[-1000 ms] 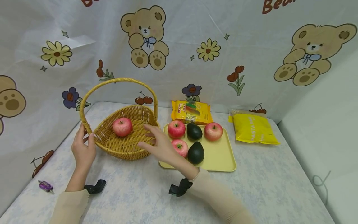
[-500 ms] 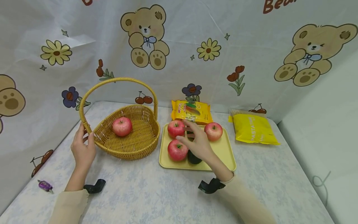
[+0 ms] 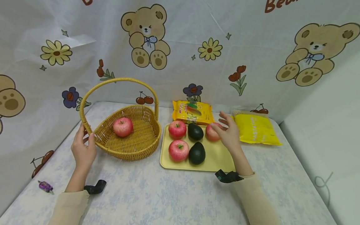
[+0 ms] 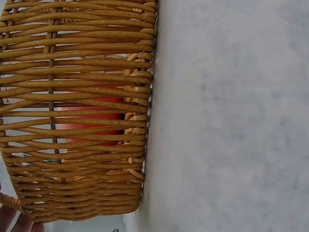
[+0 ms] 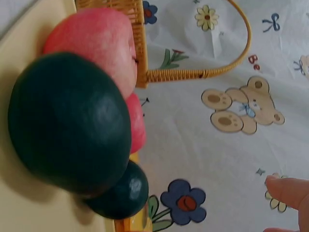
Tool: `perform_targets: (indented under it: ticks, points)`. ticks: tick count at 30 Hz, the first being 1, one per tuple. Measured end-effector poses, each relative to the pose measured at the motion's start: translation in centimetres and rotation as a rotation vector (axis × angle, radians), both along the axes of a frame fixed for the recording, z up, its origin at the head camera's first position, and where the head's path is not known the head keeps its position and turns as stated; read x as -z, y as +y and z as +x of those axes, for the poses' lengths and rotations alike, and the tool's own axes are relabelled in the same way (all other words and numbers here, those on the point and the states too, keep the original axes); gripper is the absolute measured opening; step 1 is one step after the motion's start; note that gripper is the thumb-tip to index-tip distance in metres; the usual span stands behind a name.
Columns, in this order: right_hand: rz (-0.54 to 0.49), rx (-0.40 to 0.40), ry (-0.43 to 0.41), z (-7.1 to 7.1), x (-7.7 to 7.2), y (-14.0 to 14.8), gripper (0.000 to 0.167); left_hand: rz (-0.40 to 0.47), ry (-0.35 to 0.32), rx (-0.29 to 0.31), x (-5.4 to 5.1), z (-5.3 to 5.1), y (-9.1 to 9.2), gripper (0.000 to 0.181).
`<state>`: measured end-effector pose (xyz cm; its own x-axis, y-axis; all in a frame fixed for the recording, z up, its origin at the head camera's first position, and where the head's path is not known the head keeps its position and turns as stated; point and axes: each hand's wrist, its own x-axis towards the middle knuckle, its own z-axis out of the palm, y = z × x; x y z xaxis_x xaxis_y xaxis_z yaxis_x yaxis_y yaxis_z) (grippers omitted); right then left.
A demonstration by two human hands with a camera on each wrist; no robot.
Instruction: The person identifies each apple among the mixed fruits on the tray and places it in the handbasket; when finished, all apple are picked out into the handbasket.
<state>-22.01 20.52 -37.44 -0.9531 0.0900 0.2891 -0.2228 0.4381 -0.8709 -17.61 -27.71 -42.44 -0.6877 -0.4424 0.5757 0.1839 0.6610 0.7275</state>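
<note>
On the left of the table stands a wicker basket [image 3: 126, 150] with a tall arched handle; one apple [image 3: 122, 127] lies inside. My left hand [image 3: 83, 150] grips the basket's left side at the foot of the handle, and its fingertips [image 4: 21, 224] show there in the left wrist view. A yellow tray [image 3: 216, 159] carries three apples and two dark green avocados [image 3: 197, 153]. Above the tray's right side hovers my right hand [image 3: 231, 134], fingers spread and loosely bent, holding nothing. It partly covers the far-right apple [image 3: 211, 132]; whether it touches that apple cannot be told.
Behind the tray lies an orange-yellow snack packet [image 3: 192, 112]. A yellow pasta bag [image 3: 256, 128] is at the right, close beyond my right hand. A purple wrapped candy [image 3: 45, 187] lies at the left front. A printed cloth hangs behind the table.
My right hand has moved right, from over the basket, across the tray, to the far-right apple. The avocados have come back into full view. My left hand has stayed on the basket.
</note>
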Motion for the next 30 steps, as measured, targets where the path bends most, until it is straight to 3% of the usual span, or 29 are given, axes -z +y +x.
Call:
perform_targets:
  ticks: [9, 18, 30]
  points:
    - [0.019, 0.090, -0.039, -1.0, 1.2, 1.8, 0.073, 0.044, -0.048, 0.004, -0.3, 0.2, 0.3, 0.051]
    - [0.026, 0.084, -0.067, -1.5, 2.1, 2.3, 0.075, 0.099, -0.093, 0.014, -0.7, 0.4, 0.4, 0.050]
    - [-0.002, 0.072, -0.178, -1.9, 2.8, 2.7, 0.083, 0.128, -0.135, 0.005, -0.4, 0.3, 0.2, 0.050]
